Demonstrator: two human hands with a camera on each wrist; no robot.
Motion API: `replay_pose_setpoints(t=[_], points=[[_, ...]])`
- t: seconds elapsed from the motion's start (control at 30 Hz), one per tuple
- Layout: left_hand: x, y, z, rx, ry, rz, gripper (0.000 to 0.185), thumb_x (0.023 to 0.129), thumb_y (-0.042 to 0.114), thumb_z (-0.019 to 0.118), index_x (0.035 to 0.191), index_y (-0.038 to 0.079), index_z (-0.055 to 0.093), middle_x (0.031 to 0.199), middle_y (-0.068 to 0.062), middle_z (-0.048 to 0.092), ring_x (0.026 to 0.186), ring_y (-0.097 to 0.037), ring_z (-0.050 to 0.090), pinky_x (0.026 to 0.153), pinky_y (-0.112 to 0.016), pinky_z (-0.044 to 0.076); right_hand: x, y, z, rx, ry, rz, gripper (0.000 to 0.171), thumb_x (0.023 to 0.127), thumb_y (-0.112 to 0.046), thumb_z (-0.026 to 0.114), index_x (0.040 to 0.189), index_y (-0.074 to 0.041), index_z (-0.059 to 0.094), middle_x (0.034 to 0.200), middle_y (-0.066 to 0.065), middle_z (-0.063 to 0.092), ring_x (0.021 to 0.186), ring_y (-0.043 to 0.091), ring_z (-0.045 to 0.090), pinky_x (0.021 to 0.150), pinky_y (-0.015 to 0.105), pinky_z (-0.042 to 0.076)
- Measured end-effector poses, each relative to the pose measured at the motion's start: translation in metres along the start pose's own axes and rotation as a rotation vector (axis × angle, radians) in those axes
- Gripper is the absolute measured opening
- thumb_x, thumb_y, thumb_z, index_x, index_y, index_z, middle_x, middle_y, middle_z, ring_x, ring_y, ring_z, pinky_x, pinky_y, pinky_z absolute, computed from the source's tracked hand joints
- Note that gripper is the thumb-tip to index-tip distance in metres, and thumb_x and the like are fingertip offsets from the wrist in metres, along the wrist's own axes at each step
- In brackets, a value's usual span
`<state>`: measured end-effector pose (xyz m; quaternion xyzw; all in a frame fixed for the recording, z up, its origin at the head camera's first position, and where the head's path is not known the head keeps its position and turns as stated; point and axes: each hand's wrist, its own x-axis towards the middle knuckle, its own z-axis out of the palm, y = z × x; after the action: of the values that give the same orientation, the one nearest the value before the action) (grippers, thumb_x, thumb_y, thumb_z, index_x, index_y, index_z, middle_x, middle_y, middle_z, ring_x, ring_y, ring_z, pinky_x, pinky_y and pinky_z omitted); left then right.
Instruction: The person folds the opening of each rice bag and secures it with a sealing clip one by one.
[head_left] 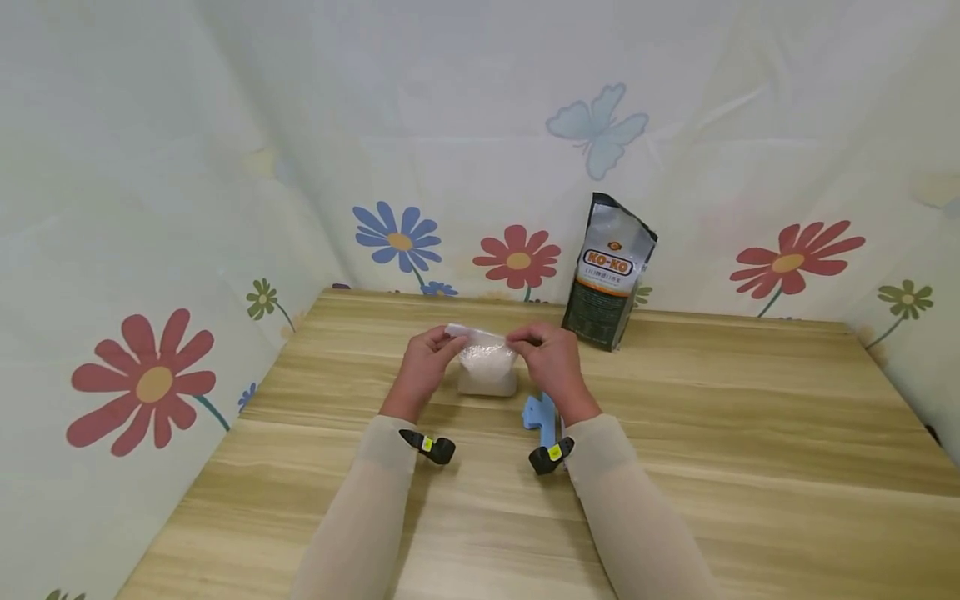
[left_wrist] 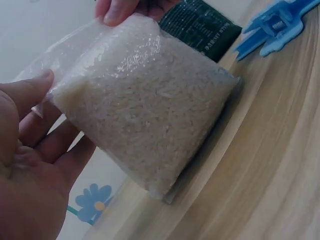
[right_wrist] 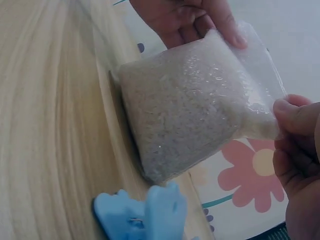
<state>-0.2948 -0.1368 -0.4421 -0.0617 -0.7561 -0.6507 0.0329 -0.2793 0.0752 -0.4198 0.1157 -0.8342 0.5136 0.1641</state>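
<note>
Clear plastic holds the white rice: a small bag of rice (head_left: 487,367) stands on its base near the middle of the wooden table (head_left: 712,433), held at its top by both hands. At its 9 o'clock, the left hand (head_left: 422,367) pinches the upper corner of the bag between thumb and fingers — the left wrist view shows the thumb (left_wrist: 30,90) pressed on the empty plastic just above the grain. At its 3 o'clock, the right hand (head_left: 551,360) pinches the opposite top corner the same way; in the right wrist view its thumb tip (right_wrist: 290,112) lies on the film beside the rice. The grain fills the lower part of the bag, and the strip of plastic above it is stretched between the two grips. At the bag's 5 o'clock, just beside the right wrist, a blue clip (head_left: 542,417) lies flat on the table, partly hidden by that wrist. At 1 o'clock from the bag, near the far edge, a dark and silver foil pouch (head_left: 611,275) stands upright against the flowered cloth backdrop (head_left: 517,257).
</note>
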Motion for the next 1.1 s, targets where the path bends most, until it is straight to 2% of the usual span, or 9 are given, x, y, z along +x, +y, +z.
replay_pose_setpoints(t=[0.13, 0.27, 0.4, 0.6, 0.67, 0.8, 0.83, 0.93, 1.1], points=[[-0.002, -0.001, 0.005, -0.009, -0.019, -0.002, 0.028, 0.096, 0.025, 0.061, 0.113, 0.004, 0.066, 0.106, -0.009, 0.072, 0.095, -0.008, 0.062, 0.093, -0.034, 0.049, -0.003, 0.001, 0.001, -0.006, 0.026, -0.016, 0.005, 0.085, -0.011, 0.074, 0.088, -0.012, 0.078, 0.089, 0.005, 0.074, 0.080, 0.017, 0.067, 0.067, 0.028, 0.050], [-0.004, -0.001, 0.011, -0.037, -0.050, 0.021, 0.027, 0.100, 0.020, 0.053, 0.118, 0.002, 0.062, 0.113, -0.014, 0.067, 0.099, -0.011, 0.061, 0.091, -0.030, 0.049, -0.006, 0.004, 0.001, -0.006, 0.045, -0.028, 0.006, 0.085, -0.010, 0.074, 0.088, -0.011, 0.078, 0.088, 0.006, 0.075, 0.080, 0.017, 0.068, 0.067, 0.028, 0.051], [-0.005, -0.002, 0.015, -0.068, -0.061, 0.014, 0.024, 0.102, 0.016, 0.049, 0.118, 0.002, 0.059, 0.111, -0.014, 0.065, 0.098, -0.011, 0.060, 0.088, -0.025, 0.048, -0.006, 0.007, 0.002, -0.011, 0.068, -0.073, 0.006, 0.084, -0.009, 0.074, 0.087, -0.011, 0.079, 0.087, 0.006, 0.075, 0.078, 0.017, 0.068, 0.067, 0.030, 0.052], [-0.005, 0.000, 0.018, -0.109, 0.017, -0.008, 0.023, 0.101, 0.019, 0.052, 0.117, 0.004, 0.060, 0.100, -0.006, 0.069, 0.092, -0.008, 0.061, 0.081, -0.022, 0.049, -0.003, 0.009, 0.004, -0.027, 0.077, -0.129, 0.007, 0.086, -0.010, 0.073, 0.086, -0.012, 0.079, 0.086, 0.004, 0.074, 0.076, 0.015, 0.068, 0.066, 0.030, 0.052], [-0.005, -0.001, 0.019, -0.119, 0.036, -0.017, 0.025, 0.101, 0.021, 0.053, 0.117, 0.005, 0.061, 0.088, -0.001, 0.067, 0.085, -0.006, 0.059, 0.076, -0.020, 0.048, -0.004, 0.009, 0.004, -0.024, 0.078, -0.133, 0.007, 0.086, -0.009, 0.073, 0.086, -0.012, 0.079, 0.086, 0.004, 0.074, 0.076, 0.016, 0.068, 0.066, 0.030, 0.053], [-0.004, -0.004, 0.023, -0.122, 0.061, -0.013, 0.023, 0.099, 0.024, 0.056, 0.102, 0.002, 0.063, 0.067, 0.005, 0.050, 0.067, -0.007, 0.047, 0.059, -0.020, 0.038, -0.004, 0.008, 0.001, -0.030, 0.080, -0.134, 0.007, 0.086, -0.009, 0.073, 0.086, -0.012, 0.079, 0.085, 0.005, 0.074, 0.077, 0.016, 0.068, 0.068, 0.031, 0.053], [-0.004, -0.004, 0.024, -0.116, 0.063, -0.009, 0.024, 0.099, 0.025, 0.056, 0.098, 0.002, 0.062, 0.066, 0.004, 0.045, 0.066, -0.009, 0.042, 0.057, -0.022, 0.035, -0.005, 0.008, 0.001, -0.032, 0.079, -0.136, 0.006, 0.086, -0.009, 0.073, 0.086, -0.012, 0.079, 0.085, 0.005, 0.074, 0.077, 0.016, 0.068, 0.068, 0.031, 0.053], [-0.003, -0.003, 0.026, -0.088, 0.091, 0.015, 0.026, 0.099, 0.026, 0.057, 0.090, 0.003, 0.061, 0.068, 0.003, 0.043, 0.066, -0.012, 0.041, 0.057, -0.023, 0.032, -0.004, 0.007, -0.002, -0.023, 0.071, -0.129, 0.007, 0.086, -0.009, 0.073, 0.087, -0.012, 0.079, 0.086, 0.005, 0.074, 0.078, 0.017, 0.068, 0.068, 0.031, 0.052], [-0.008, 0.001, 0.027, -0.083, 0.162, 0.060, 0.024, 0.099, 0.025, 0.057, 0.098, 0.002, 0.066, 0.073, 0.001, 0.053, 0.069, -0.012, 0.046, 0.058, -0.023, 0.038, -0.004, 0.005, -0.002, -0.014, 0.028, -0.083, 0.008, 0.087, -0.015, 0.073, 0.093, -0.013, 0.078, 0.092, 0.005, 0.074, 0.084, 0.017, 0.068, 0.070, 0.031, 0.052]])
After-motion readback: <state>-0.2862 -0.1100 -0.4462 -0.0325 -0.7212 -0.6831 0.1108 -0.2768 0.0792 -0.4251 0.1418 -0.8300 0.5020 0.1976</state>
